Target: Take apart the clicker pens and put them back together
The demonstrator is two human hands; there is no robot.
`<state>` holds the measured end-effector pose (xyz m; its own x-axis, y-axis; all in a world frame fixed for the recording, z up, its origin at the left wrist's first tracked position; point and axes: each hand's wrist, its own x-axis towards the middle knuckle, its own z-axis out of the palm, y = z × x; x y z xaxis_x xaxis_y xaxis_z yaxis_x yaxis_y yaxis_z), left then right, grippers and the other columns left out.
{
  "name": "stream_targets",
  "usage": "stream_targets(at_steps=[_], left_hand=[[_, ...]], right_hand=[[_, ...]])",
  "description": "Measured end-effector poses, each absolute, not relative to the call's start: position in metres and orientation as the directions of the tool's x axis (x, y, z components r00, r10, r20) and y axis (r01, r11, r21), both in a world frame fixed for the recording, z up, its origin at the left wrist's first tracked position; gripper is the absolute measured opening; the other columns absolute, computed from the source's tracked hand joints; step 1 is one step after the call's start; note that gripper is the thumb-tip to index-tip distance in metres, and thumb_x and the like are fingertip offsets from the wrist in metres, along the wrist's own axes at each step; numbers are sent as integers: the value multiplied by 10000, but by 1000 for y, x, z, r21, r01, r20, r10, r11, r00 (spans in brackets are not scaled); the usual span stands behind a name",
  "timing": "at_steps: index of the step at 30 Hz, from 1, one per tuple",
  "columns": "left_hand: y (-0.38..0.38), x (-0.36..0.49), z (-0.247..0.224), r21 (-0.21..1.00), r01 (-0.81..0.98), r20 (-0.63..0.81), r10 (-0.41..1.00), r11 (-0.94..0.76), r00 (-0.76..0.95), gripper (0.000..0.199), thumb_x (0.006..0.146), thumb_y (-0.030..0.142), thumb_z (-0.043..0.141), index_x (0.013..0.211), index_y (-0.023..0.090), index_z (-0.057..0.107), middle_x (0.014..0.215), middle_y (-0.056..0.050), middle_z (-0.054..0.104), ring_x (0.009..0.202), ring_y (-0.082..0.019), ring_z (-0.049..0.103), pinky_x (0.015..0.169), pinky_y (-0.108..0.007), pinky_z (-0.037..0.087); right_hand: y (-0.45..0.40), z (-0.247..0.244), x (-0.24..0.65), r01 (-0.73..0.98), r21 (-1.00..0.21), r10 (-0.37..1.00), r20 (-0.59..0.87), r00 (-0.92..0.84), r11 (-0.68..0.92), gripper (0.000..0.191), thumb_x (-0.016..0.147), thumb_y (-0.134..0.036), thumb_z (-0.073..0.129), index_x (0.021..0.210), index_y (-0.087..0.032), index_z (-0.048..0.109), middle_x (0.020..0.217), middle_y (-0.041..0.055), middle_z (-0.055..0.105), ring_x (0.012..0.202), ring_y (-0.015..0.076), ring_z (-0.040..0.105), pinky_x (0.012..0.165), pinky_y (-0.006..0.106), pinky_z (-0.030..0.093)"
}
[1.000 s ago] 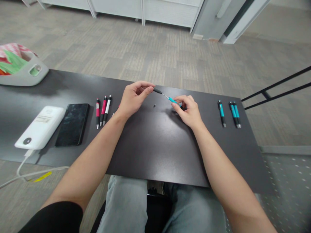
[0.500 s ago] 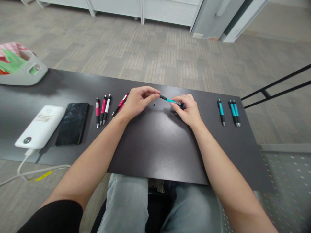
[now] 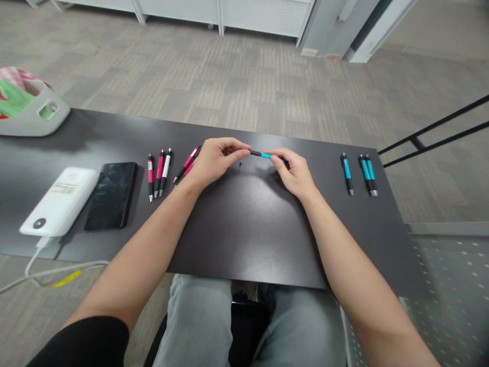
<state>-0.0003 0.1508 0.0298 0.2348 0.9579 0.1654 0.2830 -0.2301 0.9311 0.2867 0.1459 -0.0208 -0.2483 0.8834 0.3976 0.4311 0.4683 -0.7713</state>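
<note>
A turquoise pen with a black grip is held nearly level above the table, between both hands. My left hand pinches its black end at the fingertips; whether a small tip piece is between them is hidden. Around the turquoise barrel close the thumb and fingers of my right hand, covering the clip end. Below the left fingertips, a tiny dark piece lies on the table. Two red pens rest beside my left hand, partly hidden behind it.
On the dark table, two red pens and a white pen lie to the left, several turquoise pens to the right. Further left are a black phone, a white power bank with a cable, and a pale basket of cloths.
The pen has turned to lie more level, and my right fingers have slid a little along its barrel toward the left. My left hand keeps its pinch. The camera view has shifted slightly.
</note>
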Motion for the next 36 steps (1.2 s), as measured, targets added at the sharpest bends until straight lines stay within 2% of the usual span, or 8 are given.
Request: stream_targets(at_steps=[4,10,15,19,25,30,33,36], left_hand=[[150,0,31,921,320,149,960,-222,239,364,907,755,974,943,393,983,1033,-34,948,947,-365,786,932,-561,611],[149,1,31,925,317,129,958,-209,257,405,885,795,984,958,397,981,1045,-25,949,961,-359,793,962,-575,630],[149,0,31,929,303,134,955,-214,263,365,900,751,995,963,392,979,1063,-25,953,957,-362,787,965,-576,618],[148,1,32,928,306,126,953,-212,277,382,895,759,1000,970,385,978,1043,-5,948,940,-334,772,980,-558,618],[149,1,30,916,341,120,955,-213,273,395,902,792,976,984,405,982,1031,-9,940,953,-349,788,957,-559,636],[150,1,27,922,313,136,947,-228,290,315,924,715,991,980,405,988,1050,-22,944,966,-363,814,966,-568,650],[150,0,26,926,298,143,947,-230,287,278,936,681,994,984,407,992,1040,-12,946,952,-356,805,975,-567,642],[150,0,26,928,298,138,950,-224,281,244,938,644,997,990,406,996,1023,-11,940,943,-351,805,958,-556,634]], right_hand=[[143,-19,285,440,-800,913,363,-186,407,525,979,-902,915,1030,-396,789,896,46,775,756,318,676,745,512,602],[144,-15,286,430,-806,913,333,-237,406,564,1078,-920,790,930,-376,756,812,47,755,783,332,718,803,518,615],[142,-15,285,393,-812,902,368,-227,430,540,959,-873,966,992,-380,748,859,31,751,743,306,681,734,487,571],[142,-14,285,406,-820,908,306,-286,404,616,1095,-932,764,854,-365,757,771,37,731,732,309,693,797,504,585],[140,-14,284,397,-817,906,346,-243,419,545,972,-924,921,1056,-400,795,781,5,709,706,301,660,759,496,580],[140,-12,285,411,-814,903,300,-307,410,611,1091,-959,746,899,-382,805,798,41,767,788,330,766,812,518,632],[140,-12,283,402,-830,917,299,-264,386,593,983,-984,866,1024,-395,821,808,20,774,727,307,717,743,495,607],[139,-11,283,400,-829,916,309,-256,391,598,966,-972,898,960,-383,795,806,23,779,722,303,698,763,498,601]])
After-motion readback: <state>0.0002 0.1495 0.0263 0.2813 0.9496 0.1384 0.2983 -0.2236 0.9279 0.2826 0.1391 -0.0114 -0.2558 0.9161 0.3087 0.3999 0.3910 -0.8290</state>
